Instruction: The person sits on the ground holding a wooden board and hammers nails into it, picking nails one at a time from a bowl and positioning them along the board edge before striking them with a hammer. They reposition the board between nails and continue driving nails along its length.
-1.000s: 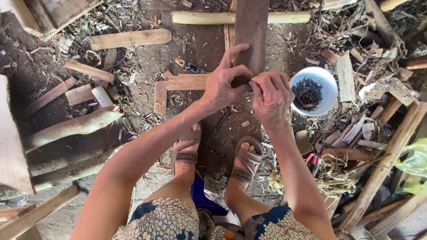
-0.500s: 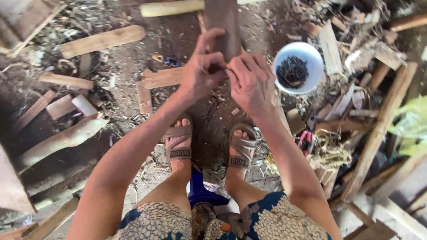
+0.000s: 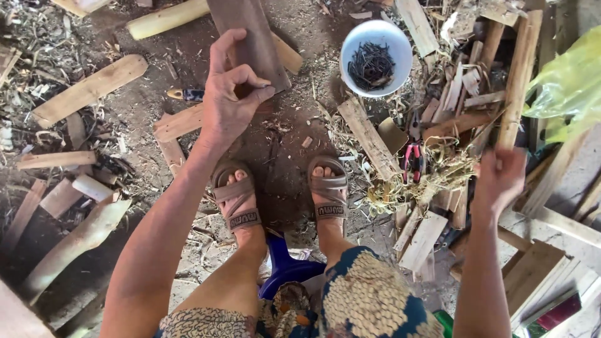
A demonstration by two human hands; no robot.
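Both hands are apart in the head view: my left hand (image 3: 233, 94) pinches the near end of the dark plank (image 3: 250, 40), thumb and forefinger closed on its edge, holding it tilted up off the dirt floor (image 3: 282, 144). My right hand (image 3: 499, 178) is out to the side over the scrap wood pile (image 3: 463, 94), loosely curled and blurred; I cannot tell whether it holds anything. With only a fingertip pinch, I judge the plank could slip or twist and drop toward my sandalled feet (image 3: 328, 188), which sit just below it. The white bowl of dark nails (image 3: 375, 57) stands near the plank's right edge, so a swinging board could tip it and scatter nails across the ground by my open toes. Red-handled pliers (image 3: 413, 153) lie among the straw near my right foot, another thing to step on.
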